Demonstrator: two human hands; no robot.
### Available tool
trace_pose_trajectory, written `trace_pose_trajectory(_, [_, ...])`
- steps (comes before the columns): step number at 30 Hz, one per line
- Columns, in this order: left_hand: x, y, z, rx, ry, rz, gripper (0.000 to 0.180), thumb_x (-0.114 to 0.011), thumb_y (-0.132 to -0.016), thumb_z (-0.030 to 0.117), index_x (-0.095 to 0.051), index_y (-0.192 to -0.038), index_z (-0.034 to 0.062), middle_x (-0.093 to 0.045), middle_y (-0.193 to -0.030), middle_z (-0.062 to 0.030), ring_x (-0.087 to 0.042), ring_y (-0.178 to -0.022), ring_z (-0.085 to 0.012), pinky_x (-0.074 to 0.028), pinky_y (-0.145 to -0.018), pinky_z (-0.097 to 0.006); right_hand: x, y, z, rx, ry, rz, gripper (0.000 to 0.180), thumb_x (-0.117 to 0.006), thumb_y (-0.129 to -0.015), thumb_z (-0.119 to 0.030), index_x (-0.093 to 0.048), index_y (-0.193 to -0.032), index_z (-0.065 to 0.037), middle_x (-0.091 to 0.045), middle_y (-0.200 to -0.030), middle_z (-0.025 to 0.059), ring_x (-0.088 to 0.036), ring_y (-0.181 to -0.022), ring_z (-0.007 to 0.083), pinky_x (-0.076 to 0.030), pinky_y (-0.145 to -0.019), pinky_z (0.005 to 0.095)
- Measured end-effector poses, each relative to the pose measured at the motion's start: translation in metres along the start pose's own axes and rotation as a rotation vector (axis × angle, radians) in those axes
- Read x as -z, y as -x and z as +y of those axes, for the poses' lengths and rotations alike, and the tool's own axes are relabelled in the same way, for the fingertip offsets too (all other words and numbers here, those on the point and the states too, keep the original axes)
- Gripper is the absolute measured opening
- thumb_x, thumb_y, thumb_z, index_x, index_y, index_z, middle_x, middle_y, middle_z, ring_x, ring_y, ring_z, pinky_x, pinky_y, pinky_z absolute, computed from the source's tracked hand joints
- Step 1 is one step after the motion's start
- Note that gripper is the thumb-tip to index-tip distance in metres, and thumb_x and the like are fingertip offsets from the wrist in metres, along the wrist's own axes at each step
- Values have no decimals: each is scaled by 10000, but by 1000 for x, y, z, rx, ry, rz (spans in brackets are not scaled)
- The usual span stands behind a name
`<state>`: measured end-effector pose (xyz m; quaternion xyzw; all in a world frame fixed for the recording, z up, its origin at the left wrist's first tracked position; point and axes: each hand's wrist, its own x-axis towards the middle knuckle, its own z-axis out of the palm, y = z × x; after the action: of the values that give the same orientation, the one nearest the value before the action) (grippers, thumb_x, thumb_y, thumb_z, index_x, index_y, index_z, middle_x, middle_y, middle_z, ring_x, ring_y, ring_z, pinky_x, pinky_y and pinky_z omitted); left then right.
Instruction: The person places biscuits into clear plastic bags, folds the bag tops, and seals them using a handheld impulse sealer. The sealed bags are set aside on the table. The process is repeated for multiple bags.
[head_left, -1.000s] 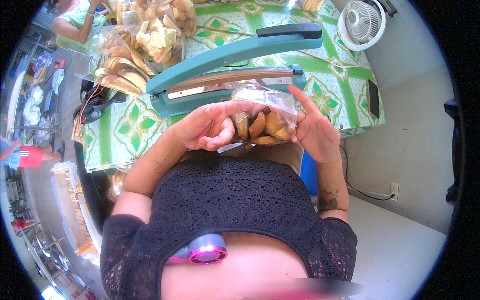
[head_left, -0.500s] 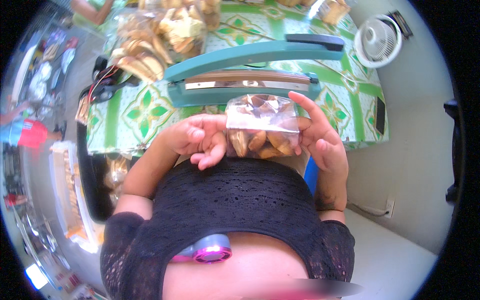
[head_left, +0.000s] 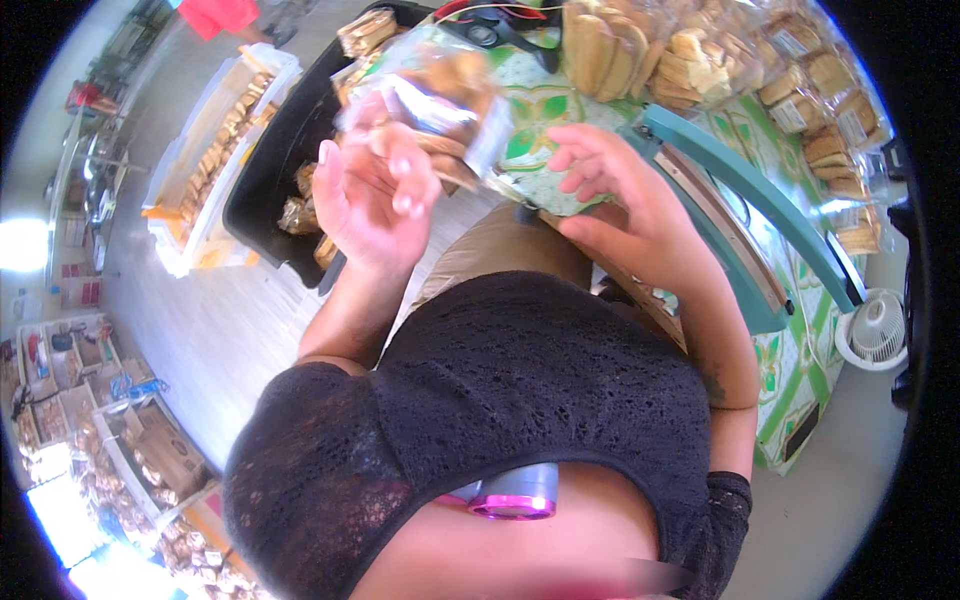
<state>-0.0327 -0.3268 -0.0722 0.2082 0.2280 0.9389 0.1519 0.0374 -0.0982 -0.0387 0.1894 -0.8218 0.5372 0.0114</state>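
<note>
A clear plastic bag of bread pieces (head_left: 455,100), blurred by motion, is just beyond the fingertips of my left hand (head_left: 385,195). That hand is palm up, its thumb stretched away and its fingers loosely bent apart. The fingers overlap the bag's near side, but none is seen gripping it. My right hand (head_left: 625,205) hangs over the near table edge with fingers spread and nothing in it. Beside it stands a teal bar sealer (head_left: 760,210) with its long arm raised. A black bin (head_left: 262,195) with bagged bread inside lies left of my left hand.
Bagged bread slices (head_left: 690,65) crowd the far side of the table with its green patterned cloth (head_left: 535,115). A white fan (head_left: 878,332) and a dark phone (head_left: 802,430) are at the right. A white crate of bread (head_left: 215,150) stands on the floor at left.
My view and body have turned left, bringing the bin into sight. The bag has gone from between both hands to beyond my left hand; my right hand has let go of it.
</note>
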Motion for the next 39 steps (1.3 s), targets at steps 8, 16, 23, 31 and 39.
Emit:
trace_pose_trajectory(8, [217, -12, 34, -351, -404, 953, 408, -545, -879, 173, -339, -1227, 117, -564, -1043, -106, -573, -919, -182, -490, -790, -435, -53, -31, 36, -183, -293, -142, 491, -612, -846, -58, -400, -1289, -68, -498, -1059, 51, -491, -911, 125, -426, -832, 269])
trace_pose_trajectory(16, [454, 63, 35, 18, -540, 1283, 641, -647, -819, 257, -331, -1342, 63, -519, -1224, -107, -488, -1121, -228, -366, -975, -374, -42, -19, 45, -276, -309, -46, 454, -593, -858, -38, -415, -1274, -76, -496, -1046, 47, -496, -901, 113, -428, -810, 253])
trace_pose_trajectory(23, [315, -19, -41, -58, -751, 1187, 708, -686, -691, -37, -327, -1299, 13, -450, -1218, -163, -483, -1101, -237, -450, -899, -377, -26, -3, 53, -259, -276, 33, 440, -639, -824, -49, -451, -1222, -65, -557, -971, 55, -547, -828, 122, -473, -724, 258])
trace_pose_trajectory(31, [-9, -62, -143, -661, -1230, -571, 413, -665, -683, 104, -509, -1065, 79, -485, -1053, -114, -458, -998, -275, -338, -893, -393, 17, 52, 32, -255, -171, 310, 439, -636, -828, -56, -452, -1226, -59, -578, -963, 57, -560, -819, 113, -472, -721, 257])
trace_pose_trajectory(39, [-130, -59, -212, -549, -912, -1377, 365, -657, -676, 97, -545, -1022, 128, -500, -1052, -62, -493, -944, -268, -358, -836, -400, 73, 158, -14, -313, 192, 684, 470, -628, -696, -47, -483, -1143, -27, -604, -969, 140, -590, -914, 261, -470, -813, 343])
